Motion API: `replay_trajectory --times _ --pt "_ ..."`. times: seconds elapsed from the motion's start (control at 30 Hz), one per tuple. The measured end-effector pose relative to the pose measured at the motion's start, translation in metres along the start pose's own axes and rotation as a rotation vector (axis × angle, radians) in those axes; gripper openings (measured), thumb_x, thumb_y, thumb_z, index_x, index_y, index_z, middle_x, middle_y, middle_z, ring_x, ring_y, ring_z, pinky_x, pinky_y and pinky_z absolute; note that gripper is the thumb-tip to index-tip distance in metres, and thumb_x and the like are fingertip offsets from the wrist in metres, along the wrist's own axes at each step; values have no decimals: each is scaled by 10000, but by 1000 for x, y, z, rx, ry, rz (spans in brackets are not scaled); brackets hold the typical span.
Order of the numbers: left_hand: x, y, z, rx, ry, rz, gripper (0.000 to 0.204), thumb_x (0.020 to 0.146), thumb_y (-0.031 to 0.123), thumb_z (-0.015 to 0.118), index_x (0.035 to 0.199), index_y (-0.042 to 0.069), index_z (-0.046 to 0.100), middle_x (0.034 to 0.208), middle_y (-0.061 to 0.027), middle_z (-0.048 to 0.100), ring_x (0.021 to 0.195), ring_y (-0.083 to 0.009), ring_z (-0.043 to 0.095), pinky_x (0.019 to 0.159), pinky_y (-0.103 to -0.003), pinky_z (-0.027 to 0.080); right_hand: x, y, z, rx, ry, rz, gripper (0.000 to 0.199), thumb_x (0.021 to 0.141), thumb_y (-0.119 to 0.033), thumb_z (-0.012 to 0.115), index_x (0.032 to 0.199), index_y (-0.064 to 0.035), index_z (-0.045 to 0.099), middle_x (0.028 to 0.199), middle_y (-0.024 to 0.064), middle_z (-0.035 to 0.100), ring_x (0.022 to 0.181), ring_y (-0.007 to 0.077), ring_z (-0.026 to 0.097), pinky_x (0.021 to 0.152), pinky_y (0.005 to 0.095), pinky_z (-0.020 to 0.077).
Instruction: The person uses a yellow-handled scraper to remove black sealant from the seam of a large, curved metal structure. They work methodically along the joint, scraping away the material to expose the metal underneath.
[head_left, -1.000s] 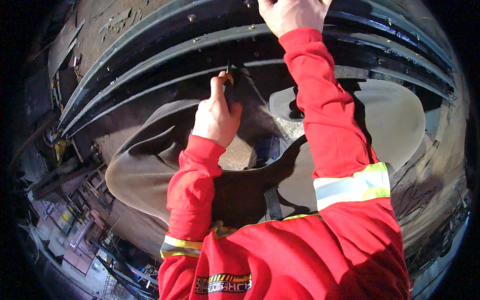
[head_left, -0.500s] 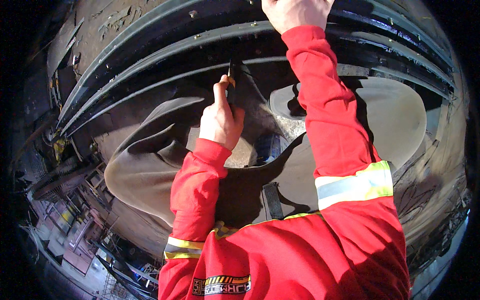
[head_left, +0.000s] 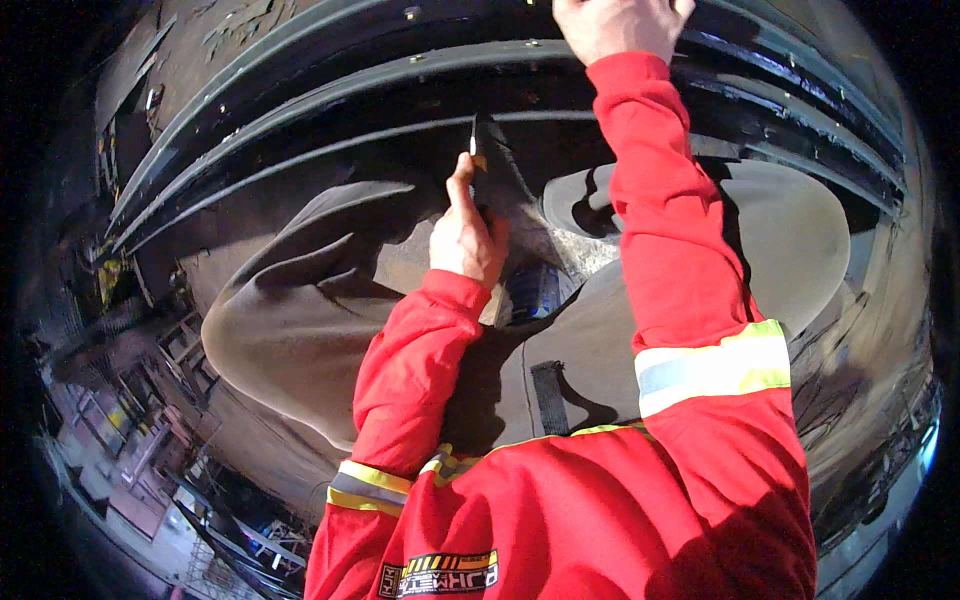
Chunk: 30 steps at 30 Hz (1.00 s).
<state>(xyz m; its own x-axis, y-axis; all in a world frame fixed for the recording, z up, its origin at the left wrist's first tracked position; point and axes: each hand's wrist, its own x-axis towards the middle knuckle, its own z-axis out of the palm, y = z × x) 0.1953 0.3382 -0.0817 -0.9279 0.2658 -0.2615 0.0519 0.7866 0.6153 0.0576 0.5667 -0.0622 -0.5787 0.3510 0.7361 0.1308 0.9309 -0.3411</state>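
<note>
My left hand [head_left: 466, 240] is closed around a knife with a dark handle. The narrow knife blade [head_left: 474, 140] points away from me, its tip close to the near edge of the dark metal beams [head_left: 340, 140]. At the top of the view, my right hand [head_left: 625, 25] reaches over the beams. Its fingers run out of the picture, so their grip is hidden. Small bolts [head_left: 418, 58] stick up along the ribs.
My bent knees, in grey-brown trousers [head_left: 270, 330], spread to both sides below the beams. Between them lies a blue item [head_left: 535, 292], partly hidden. Stacked metal parts and frames [head_left: 180, 350] stand at the left. Brown, worn ground [head_left: 870, 340] shows at the right.
The view has shifted slightly, so the beams lie a little further right and higher. Both hands shift right in the picture. The knife stays in my left hand, near the beam edge.
</note>
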Motion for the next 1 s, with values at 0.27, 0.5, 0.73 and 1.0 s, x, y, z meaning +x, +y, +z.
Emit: replay_trajectory --times 0.27,0.5,0.73,1.0 --pt "-8 -14 31 -89 74 -39 802 783 7 571 1481 124 192 830 -223 641 711 -404 642 632 -455 523 -1 -3 1 3 6 -47 121 730 -188 682 745 -85 622 834 59 632 909 263 575 876 427 388" --pt "-15 -26 42 -106 78 -7 799 816 12 565 1466 132 116 895 -279 637 703 -453 628 623 -493 512 -2 -3 0 9 -12 -41 118 728 -187 683 731 -87 622 830 55 632 906 262 576 882 429 387" --pt "-30 -19 29 95 -149 -283 712 796 159 642 1373 112 228 860 -277 661 796 -465 647 706 -518 526 -6 7 -1 43 -86 -50 213 765 -284 678 899 -118 669 1006 43 636 1020 254 560 947 444 355" --pt "-10 -2 -13 -75 81 -352 398 928 373 472 1187 72 500 897 -272 665 855 -456 642 774 -512 501 -68 -23 -46 -52 -784 -400 1295 568 -567 809 1523 -87 78 1552 158 166 1444 308 156 1163 575 56"
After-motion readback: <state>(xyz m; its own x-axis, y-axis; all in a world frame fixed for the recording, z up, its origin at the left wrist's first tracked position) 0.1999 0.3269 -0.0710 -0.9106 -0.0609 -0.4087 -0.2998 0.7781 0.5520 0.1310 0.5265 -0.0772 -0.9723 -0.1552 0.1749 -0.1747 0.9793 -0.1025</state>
